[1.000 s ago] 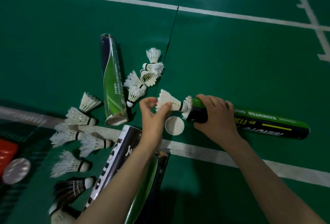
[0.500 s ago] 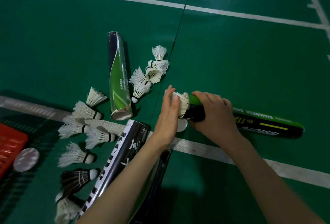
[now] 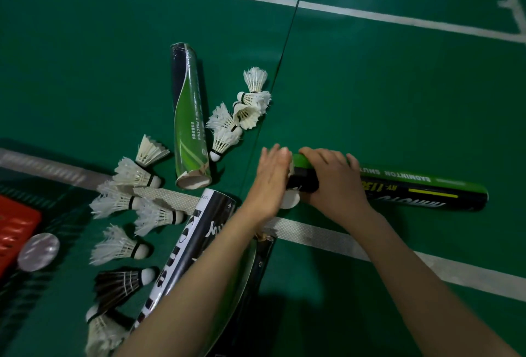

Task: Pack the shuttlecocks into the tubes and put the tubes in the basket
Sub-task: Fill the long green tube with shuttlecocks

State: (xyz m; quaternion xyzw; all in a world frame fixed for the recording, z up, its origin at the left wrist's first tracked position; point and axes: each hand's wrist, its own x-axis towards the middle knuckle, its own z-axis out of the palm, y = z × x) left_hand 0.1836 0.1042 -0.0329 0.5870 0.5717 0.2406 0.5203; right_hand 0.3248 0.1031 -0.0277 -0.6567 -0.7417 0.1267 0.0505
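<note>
while the right hand [image 3: 333,183] wraps the green tube [image 3: 415,190], the left hand [image 3: 270,183] presses flat on its open edge.

You are looking down at a badminton court. The floor [image 3: 398,95] is a green sports mat marked with white boundary lines. One line [image 3: 370,16] runs across the far side, another [image 3: 313,235] crosses close to you, and more lines [image 3: 509,1] meet at the far right corner. A thin dark seam [image 3: 284,41] runs over the mat from the far line toward you. White feather shuttlecocks [image 3: 125,174] lie scattered on the floor at your left, with a black shuttlecock [image 3: 119,285] among them. The green and black tube [image 3: 421,188] at your right has BADMINTON printed on it. A red basket [image 3: 14,225] sits at the left edge.
</note>
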